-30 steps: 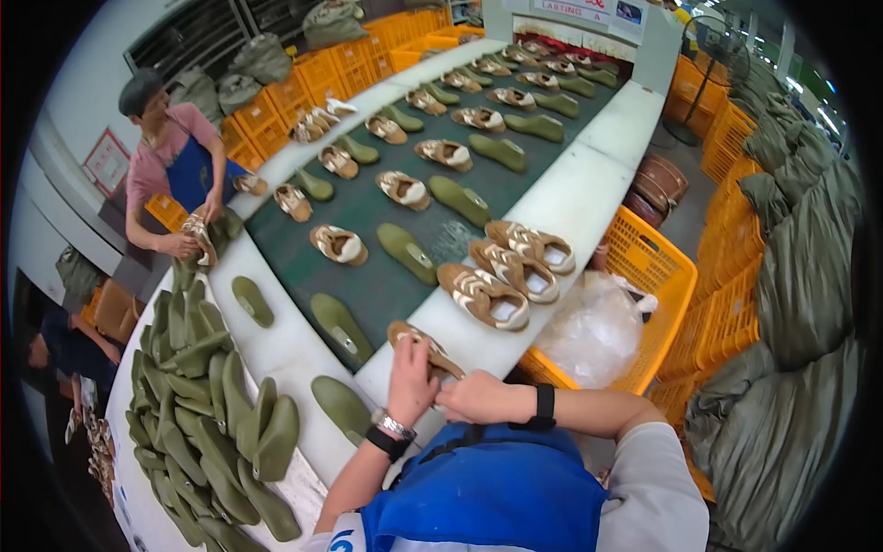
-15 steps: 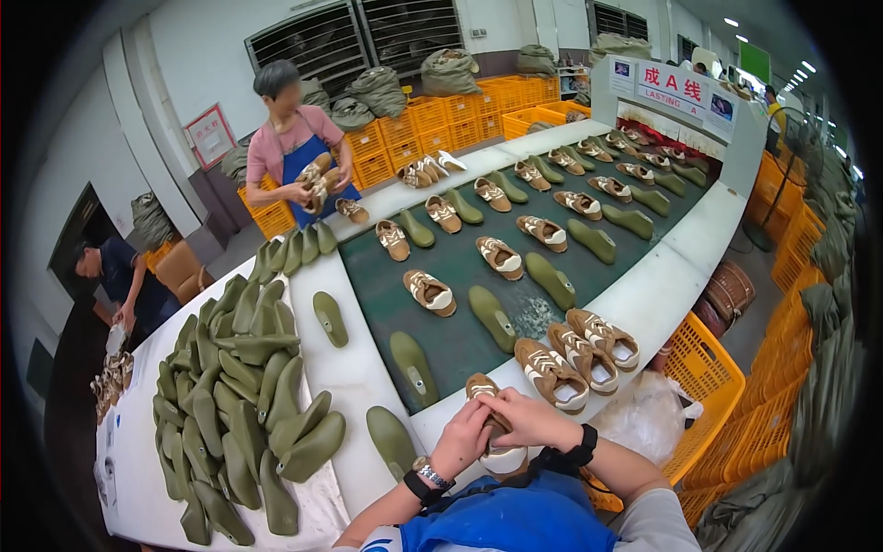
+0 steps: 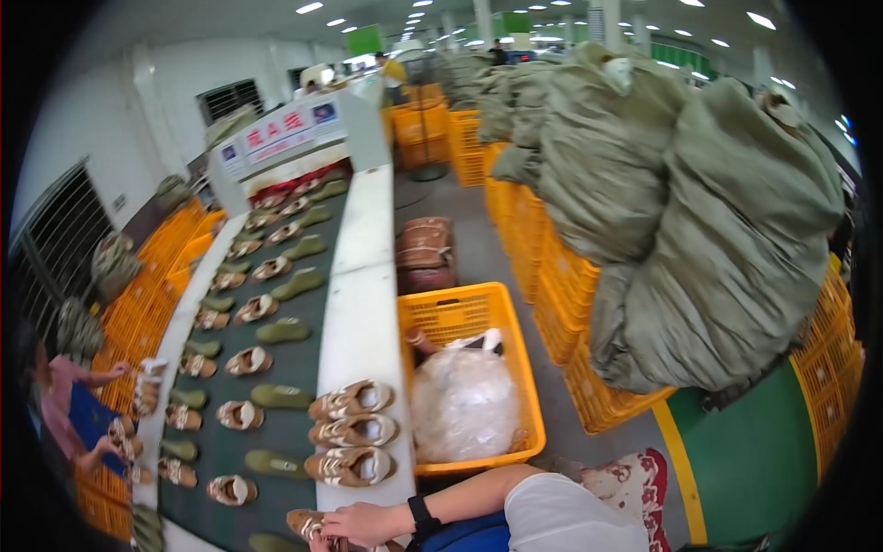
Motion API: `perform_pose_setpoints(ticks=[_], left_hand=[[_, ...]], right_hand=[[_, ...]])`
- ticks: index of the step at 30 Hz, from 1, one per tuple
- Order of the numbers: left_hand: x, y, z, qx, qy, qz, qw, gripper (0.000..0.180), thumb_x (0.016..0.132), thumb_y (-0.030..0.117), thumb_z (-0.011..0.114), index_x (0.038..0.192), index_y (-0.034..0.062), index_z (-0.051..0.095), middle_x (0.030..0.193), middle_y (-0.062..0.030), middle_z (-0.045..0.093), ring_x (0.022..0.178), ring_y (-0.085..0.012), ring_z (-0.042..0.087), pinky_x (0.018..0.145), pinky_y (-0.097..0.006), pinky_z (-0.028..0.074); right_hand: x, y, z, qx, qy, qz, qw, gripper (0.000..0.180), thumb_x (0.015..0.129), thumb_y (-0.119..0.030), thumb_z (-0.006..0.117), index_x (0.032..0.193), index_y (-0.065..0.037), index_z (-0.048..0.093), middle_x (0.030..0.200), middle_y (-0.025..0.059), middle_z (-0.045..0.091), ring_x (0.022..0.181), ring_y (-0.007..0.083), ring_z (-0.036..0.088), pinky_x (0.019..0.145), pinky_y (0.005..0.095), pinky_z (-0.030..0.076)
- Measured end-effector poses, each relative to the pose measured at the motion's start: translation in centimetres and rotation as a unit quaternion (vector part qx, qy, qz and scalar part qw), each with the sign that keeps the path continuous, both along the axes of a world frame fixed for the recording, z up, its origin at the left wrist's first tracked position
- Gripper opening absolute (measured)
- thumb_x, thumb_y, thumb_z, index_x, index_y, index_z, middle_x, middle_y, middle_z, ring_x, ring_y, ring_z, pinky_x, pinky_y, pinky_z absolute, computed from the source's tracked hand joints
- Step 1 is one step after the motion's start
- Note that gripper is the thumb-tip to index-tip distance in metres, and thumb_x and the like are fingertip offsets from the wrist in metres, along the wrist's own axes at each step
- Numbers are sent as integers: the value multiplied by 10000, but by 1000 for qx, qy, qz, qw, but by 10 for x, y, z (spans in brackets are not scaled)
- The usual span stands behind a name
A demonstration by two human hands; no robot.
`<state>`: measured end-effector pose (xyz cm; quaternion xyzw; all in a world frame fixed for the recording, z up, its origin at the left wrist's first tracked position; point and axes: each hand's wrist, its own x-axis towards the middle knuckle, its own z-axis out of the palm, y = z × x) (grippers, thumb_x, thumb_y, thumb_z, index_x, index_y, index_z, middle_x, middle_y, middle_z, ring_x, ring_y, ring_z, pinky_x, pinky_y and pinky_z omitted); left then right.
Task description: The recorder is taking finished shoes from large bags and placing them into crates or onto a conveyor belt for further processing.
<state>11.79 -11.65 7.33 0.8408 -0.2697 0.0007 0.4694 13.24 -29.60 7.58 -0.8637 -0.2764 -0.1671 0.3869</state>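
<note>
At the lower edge, my right hand [image 3: 363, 523] has its fingers closed on a brown sneaker [image 3: 303, 523] with pale laces and stripes. Most of that shoe is covered by the hand or cut off by the picture's edge. I cannot see my left hand. Just beyond my right hand, three similar brown sneakers [image 3: 349, 466] stand in a row on the white ledge [image 3: 357, 304]. Left of them runs the dark green belt [image 3: 303, 363], carrying brown sneakers [image 3: 239, 415] and green shoe lasts [image 3: 278, 463] in pairs.
An orange crate [image 3: 524, 405] holding clear plastic bags [image 3: 464, 400] stands right of the ledge. Farther right, large grey-green sacks [image 3: 736, 248] rest on stacked orange crates [image 3: 561, 294]. Across the belt, a co-worker in a blue apron [image 3: 83, 409] holds shoes. A patterned cloth [image 3: 625, 488] lies beside my right arm.
My view has swung far to the right, so the pile of lasts is gone from sight. My right hand remains on the sneaker; my left hand has left the picture.
</note>
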Motion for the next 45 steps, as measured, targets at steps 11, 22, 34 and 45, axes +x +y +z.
perform_pose_setpoints(ticks=[11,22,34,45], left_hand=[[29,-6,25,154,-222,122,955,292,762,-24,530,1047,-5,589,1102,-245,578,977,-403,573,830,-418,485],[-12,58,67,52,-172,341,923,552,736,20,634,1253,1,442,1228,-220,494,1151,-370,469,958,-402,409],[-95,94,-62,163,0,409,898,422,694,150,692,1073,17,563,1210,-245,461,1158,-450,399,972,-483,365],[-90,102,-87,51,9,465,884,166,656,22,566,814,33,617,1110,-200,554,1123,-466,437,971,-497,356]], right_hand=[[-11,-20,29,-53,2,8,999,376,784,-284,603,1129,-144,549,1028,66,558,832,262,595,641,350,509],[28,52,57,-44,71,276,958,298,756,-186,701,1004,-78,575,933,79,581,725,226,622,614,316,503],[147,131,37,172,375,195,890,293,832,-242,654,997,-23,552,807,84,618,733,113,610,627,294,498],[257,278,-56,-70,210,198,955,305,820,-253,608,1070,-92,540,1030,184,554,965,366,552,842,408,448]])
